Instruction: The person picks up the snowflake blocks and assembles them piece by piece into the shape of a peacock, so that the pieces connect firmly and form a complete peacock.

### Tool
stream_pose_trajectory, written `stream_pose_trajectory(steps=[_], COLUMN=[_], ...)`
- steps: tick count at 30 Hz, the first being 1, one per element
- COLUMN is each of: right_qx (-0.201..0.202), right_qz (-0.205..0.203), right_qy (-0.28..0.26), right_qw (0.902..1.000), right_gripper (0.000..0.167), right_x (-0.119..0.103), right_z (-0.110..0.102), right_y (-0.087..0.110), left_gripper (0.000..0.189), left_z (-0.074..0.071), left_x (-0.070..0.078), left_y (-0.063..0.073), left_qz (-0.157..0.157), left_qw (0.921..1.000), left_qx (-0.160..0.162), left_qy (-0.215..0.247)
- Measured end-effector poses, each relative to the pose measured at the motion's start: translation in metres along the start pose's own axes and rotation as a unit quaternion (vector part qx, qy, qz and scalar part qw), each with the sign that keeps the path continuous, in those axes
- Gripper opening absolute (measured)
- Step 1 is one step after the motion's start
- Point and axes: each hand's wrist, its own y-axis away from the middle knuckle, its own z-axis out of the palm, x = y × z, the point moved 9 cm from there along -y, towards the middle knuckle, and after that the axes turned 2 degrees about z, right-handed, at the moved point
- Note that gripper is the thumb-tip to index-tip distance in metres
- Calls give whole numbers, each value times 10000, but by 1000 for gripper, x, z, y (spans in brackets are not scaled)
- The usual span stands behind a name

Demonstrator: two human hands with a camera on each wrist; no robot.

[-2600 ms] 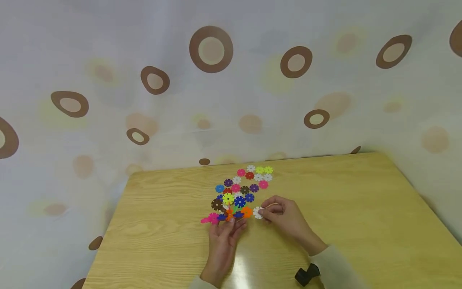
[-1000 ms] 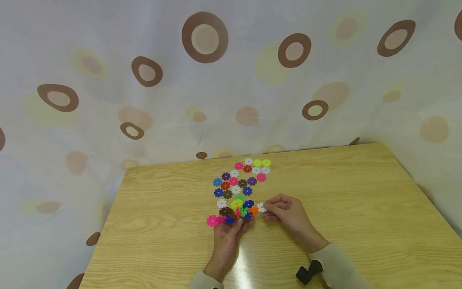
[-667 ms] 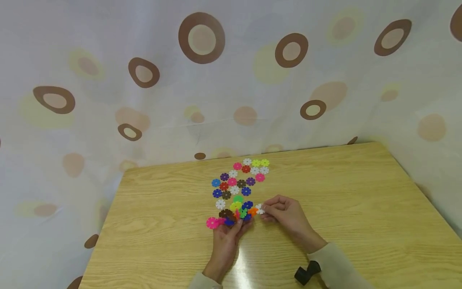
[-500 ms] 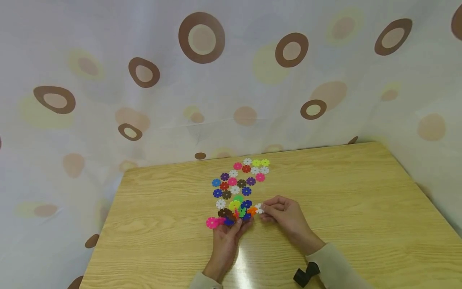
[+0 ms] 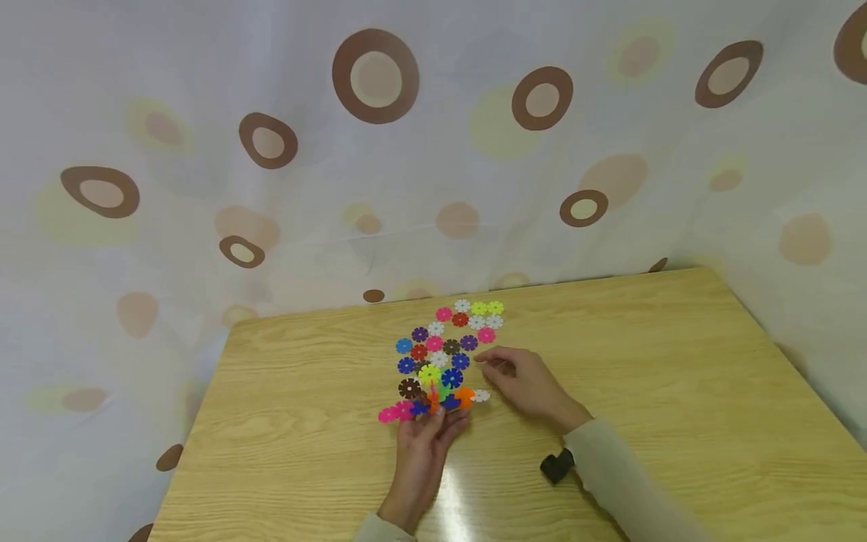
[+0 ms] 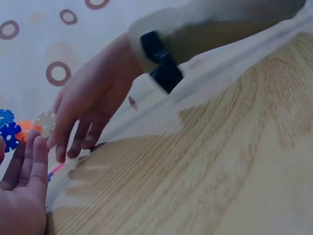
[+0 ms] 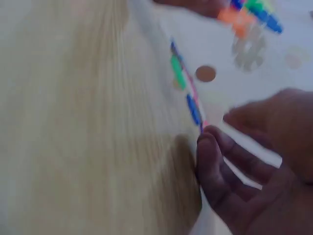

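Observation:
My left hand [image 5: 420,459] holds up a joined cluster of notched plastic snowflake discs, gripping it from below with thumb and fingers. Pink discs [image 5: 403,409] run out to its left, an orange disc [image 5: 464,397] sits at the right, and a yellow disc [image 5: 430,374] stands near the top. A white disc [image 5: 482,396] is attached to the orange one at the far right end. My right hand [image 5: 531,382] is apart from the cluster, low over the table, with fingers loosely bent and nothing in them. Its fingertips are just right of a loose blue disc [image 5: 460,361].
Loose discs in several colours lie flat in rough rows behind the cluster, including a red disc [image 5: 460,320] and a pink disc [image 5: 486,336]. The wooden table [image 5: 643,361] ends at a patterned cloth [image 5: 305,226]. A black camera [image 5: 558,467] sits at my right wrist.
My right hand has let go of the white disc, which now stays on the orange disc, and has moved away towards the loose discs. The left hand has tilted the cluster.

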Motion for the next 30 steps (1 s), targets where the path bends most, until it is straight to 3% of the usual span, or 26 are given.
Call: stream_pose_trajectory(steps=[2, 5, 9, 15, 19, 23, 27, 30], right_qx=[-297, -715, -744, -408, -451, -469, -6, 318], right_qz=[-396, -765, -825, -696, -298, -153, 75, 262], right_qy=[832, 1679, 2021, 1531, 1048, 629, -54, -641], right_qw=[9953, 9802, 9730, 9849, 9930, 9968, 10000, 9971], right_gripper=[36, 43, 36, 21, 26, 28, 15, 20], right_x=[-7, -15, -17, -13, -2, 7, 19, 23], right_z=[6, 16, 17, 4, -3, -6, -12, -16], right_y=[-13, -26, -30, -17, -4, 10, 19, 23], left_gripper=[21, 19, 18, 15, 17, 16, 9, 6], left_z=[0, 2, 5, 5, 4, 4, 2, 2], left_x=[0, 1, 0, -2, -1, 0, 0, -1], left_y=[0, 0, 1, 1, 0, 0, 0, 0], left_qz=[29, 109, 189, 175, 196, 186, 163, 166], left_qw=[10000, 9999, 9995, 9996, 9994, 9992, 9993, 9993], left_qx=[-20, -102, -240, -220, -263, -293, -245, -217], left_qy=[18, 64, 129, -6, -146, -177, -218, -243])
